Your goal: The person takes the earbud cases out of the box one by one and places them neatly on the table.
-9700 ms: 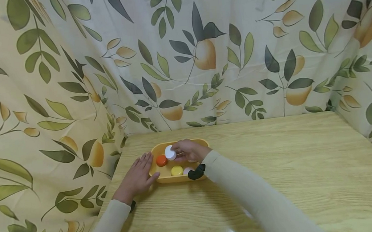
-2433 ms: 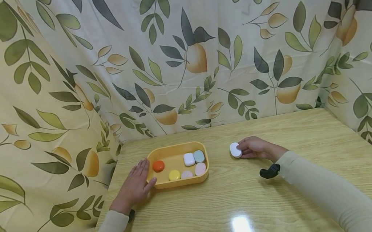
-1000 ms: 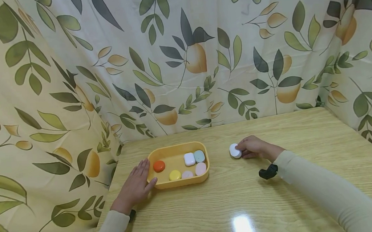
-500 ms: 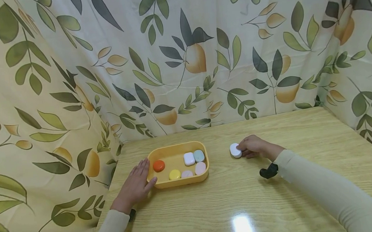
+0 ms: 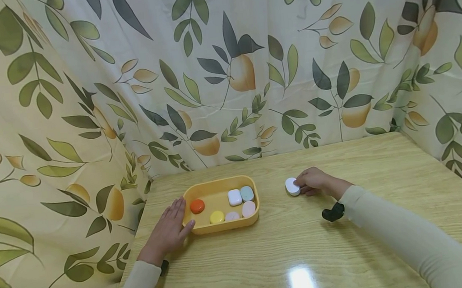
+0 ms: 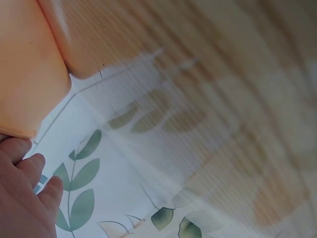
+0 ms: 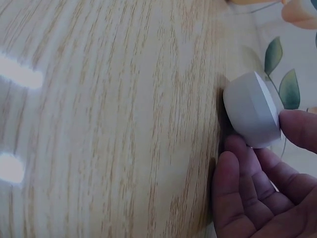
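Observation:
My right hand [image 5: 317, 183] pinches a small white rounded case [image 5: 292, 186] between thumb and fingers, right of the tray. In the right wrist view, the white case [image 7: 251, 110] has a bulging body and a flatter face under the thumb. It stands on or just above the table; which, I cannot tell. With straight fingers, my left hand [image 5: 168, 232] rests against the left end of the yellow tray [image 5: 221, 227]. In the left wrist view, fingertips [image 6: 52, 191] are beside the tray's wall [image 6: 29, 69].
Inside the tray lie an orange round piece [image 5: 197, 206], a yellow one [image 5: 217, 216], a lilac one [image 5: 231, 216], a pink one [image 5: 249, 208], a white square one [image 5: 234, 197] and a grey-green one [image 5: 247, 194]. Leaf-patterned curtains [image 5: 209, 73] border the wooden table [image 5: 232, 261].
My right hand has carried the white case from above the tray to the table on the right. Over the last second it has held nearly still. The left hand has stayed at the tray.

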The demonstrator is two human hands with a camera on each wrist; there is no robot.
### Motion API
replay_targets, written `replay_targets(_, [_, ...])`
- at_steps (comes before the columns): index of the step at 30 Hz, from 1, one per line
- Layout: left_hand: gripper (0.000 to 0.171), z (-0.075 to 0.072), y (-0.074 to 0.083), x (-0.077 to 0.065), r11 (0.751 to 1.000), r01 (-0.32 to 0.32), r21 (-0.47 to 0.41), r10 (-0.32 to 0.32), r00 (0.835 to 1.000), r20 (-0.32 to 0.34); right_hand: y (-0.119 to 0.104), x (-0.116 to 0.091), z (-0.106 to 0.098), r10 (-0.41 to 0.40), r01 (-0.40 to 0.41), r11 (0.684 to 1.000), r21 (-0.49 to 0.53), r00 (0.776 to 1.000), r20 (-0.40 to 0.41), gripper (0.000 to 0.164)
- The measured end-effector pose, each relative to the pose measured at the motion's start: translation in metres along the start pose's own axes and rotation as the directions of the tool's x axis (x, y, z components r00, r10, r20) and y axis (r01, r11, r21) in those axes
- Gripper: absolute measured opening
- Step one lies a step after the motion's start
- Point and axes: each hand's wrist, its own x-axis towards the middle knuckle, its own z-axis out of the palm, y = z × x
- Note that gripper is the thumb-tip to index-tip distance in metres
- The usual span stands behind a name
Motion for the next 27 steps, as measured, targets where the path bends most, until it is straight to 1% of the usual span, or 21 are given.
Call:
replay_targets(7, [0.081,-0.0010,0.0009,-0.0010,1.000,-0.002,-0.002,0.002,1.000,-0.015,0.0014,0.0017,-0.0013,-0.002,0.002,1.000,-0.005,1.000,-0.006,0.037])
replay_targets(13, [0.081,-0.0014,0.0019,-0.0002,1.000,-0.002,-0.004,0.002,1.000,-0.017,0.0019,0.0012,0.0001,0.021,-0.021,1.000,0.001,1.000,-0.016,0.034])
replay_targets(19, [0.080,-0.0003,0.0010,0.0006,1.000,-0.005,0.006,0.005,1.000,-0.017,0.0025,0.0005,0.0006,0.015,-0.015,1.000,0.002,1.000,-0.018,0.031])
replay_targets(23, [0.081,0.0002,0.0004,0.0005,1.000,-0.002,0.006,0.002,1.000,-0.005,0.0027,0.0007,0.0005,0.014,-0.014,1.000,0.005,1.000,-0.015,0.031])
replay_targets(27, [0.081,-0.0002,0.0003,0.0005,1.000,-0.006,0.002,0.006,1.000,-0.012,0.0027,0.0004,0.0001,0.015,-0.015,1.000,0.009,1.000,-0.010,0.030])
